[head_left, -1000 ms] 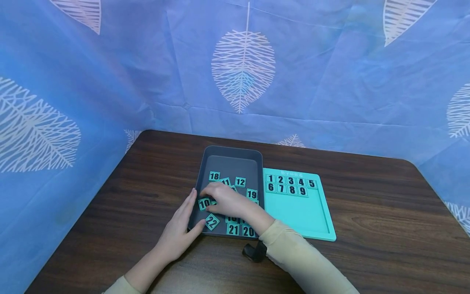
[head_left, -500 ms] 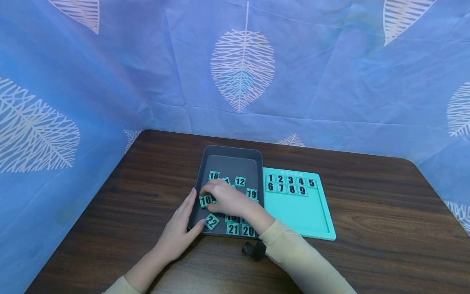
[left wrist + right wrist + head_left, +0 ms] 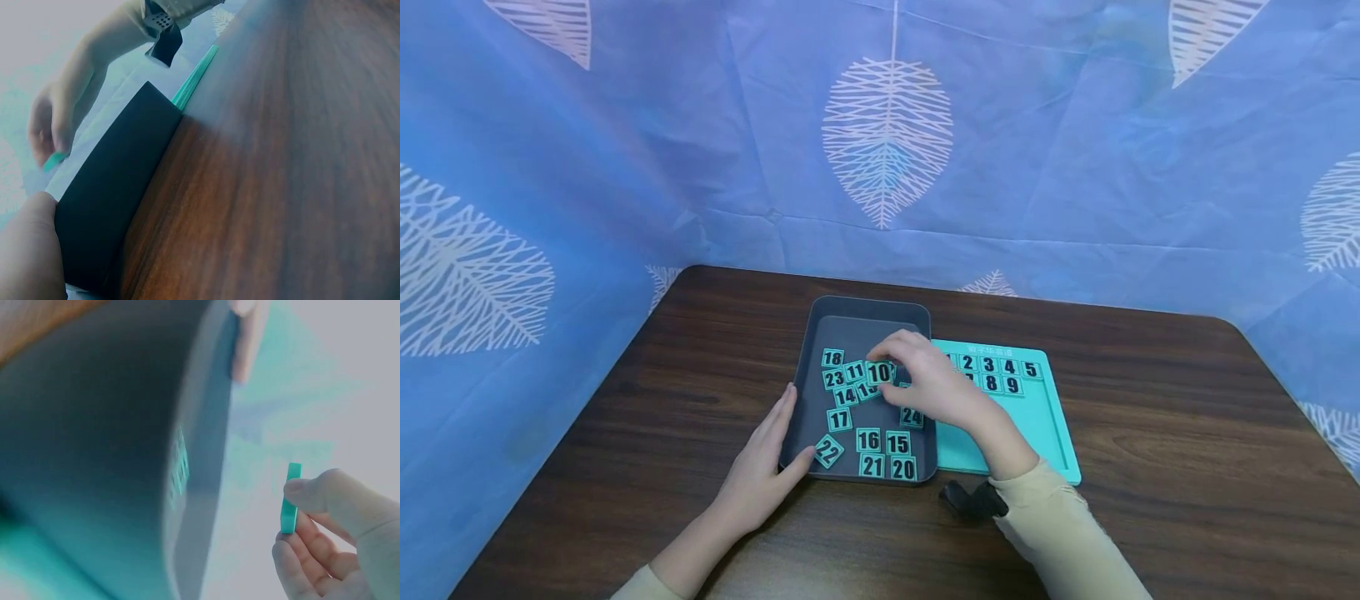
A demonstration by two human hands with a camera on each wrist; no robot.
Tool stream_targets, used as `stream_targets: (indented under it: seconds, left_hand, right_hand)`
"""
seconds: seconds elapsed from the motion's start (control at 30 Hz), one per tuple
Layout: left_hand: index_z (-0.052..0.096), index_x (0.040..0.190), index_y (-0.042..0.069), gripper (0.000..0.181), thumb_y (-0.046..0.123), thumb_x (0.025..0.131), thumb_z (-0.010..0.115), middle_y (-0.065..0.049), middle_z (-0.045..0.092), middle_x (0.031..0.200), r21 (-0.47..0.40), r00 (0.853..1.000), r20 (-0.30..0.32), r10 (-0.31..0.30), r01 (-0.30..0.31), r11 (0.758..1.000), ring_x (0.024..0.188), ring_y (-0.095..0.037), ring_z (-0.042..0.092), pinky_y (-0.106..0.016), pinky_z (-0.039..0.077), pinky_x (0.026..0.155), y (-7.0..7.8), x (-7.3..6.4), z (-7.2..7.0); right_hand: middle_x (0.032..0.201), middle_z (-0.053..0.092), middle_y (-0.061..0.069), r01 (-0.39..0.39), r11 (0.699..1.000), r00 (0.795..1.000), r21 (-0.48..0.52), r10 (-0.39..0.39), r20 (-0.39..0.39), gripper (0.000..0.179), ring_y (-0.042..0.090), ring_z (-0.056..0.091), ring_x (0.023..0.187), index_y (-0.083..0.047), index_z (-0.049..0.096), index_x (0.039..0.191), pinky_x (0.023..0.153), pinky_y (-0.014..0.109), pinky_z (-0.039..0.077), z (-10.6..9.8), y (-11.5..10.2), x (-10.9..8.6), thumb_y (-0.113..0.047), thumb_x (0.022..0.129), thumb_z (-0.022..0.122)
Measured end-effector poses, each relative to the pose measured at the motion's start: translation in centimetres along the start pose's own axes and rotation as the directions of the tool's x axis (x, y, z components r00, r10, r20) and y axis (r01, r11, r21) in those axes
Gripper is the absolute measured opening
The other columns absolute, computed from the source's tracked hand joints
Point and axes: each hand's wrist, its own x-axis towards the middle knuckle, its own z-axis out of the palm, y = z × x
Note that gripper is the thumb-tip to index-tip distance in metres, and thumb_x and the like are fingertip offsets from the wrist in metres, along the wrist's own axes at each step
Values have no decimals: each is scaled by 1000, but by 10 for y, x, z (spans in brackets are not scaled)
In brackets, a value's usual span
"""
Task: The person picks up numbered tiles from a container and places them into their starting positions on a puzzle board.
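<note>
"What's nearest?"
"The left hand (image 3: 762,468), fingers straight against the dark grey tray (image 3: 867,327)."
"Beyond that?"
"The right hand (image 3: 931,379) pinches the number-10 tile (image 3: 877,373) above the tray; likely light, stiff, smooth, best held by opposite edges."

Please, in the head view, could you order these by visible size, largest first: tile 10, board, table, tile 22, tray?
1. Table
2. Tray
3. Board
Last, unranked: tile 10 and tile 22 look alike, and tile 10 may be nearer the camera.
</note>
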Motion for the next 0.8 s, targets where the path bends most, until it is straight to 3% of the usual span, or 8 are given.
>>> stream_targets:
  seconds: [0.33, 0.6, 0.8]
  left_hand:
    - [13, 155, 17, 77, 41, 95, 56, -5, 15, 159, 11, 1000, -1, -4, 4, 1000, 142, -29, 20, -59, 27, 105, 0, 1, 1]
    - [12, 155, 17, 77, 42, 96, 54, -5, 13, 159, 5, 1000, 1, 1, -1, 1000, 142, -29, 19, -59, 26, 105, -2, 1, 2]
    - [11, 155, 18, 76, 40, 96, 55, -6, 14, 159, 10, 1000, 4, -7, 7, 1000, 142, -30, 18, -59, 25, 106, -1, 1, 2]
  right_hand:
    - [118, 57, 9, -128, 991, 981, -46, 120, -155, 37, 27, 54, 106, -4, 62, 118, 86, 48, 48, -45, 52, -56, -3, 82, 73]
    - [118, 55, 14, -244, 967, 959, -67, 231, -162, 36, 32, 57, 99, -2, 60, 120, 80, 49, 49, -70, 91, -93, -1, 85, 67]
    - [119, 53, 15, -344, 937, 933, -66, 334, -132, 36, 31, 55, 95, -2, 60, 121, 76, 46, 47, -78, 117, -116, -2, 86, 66]
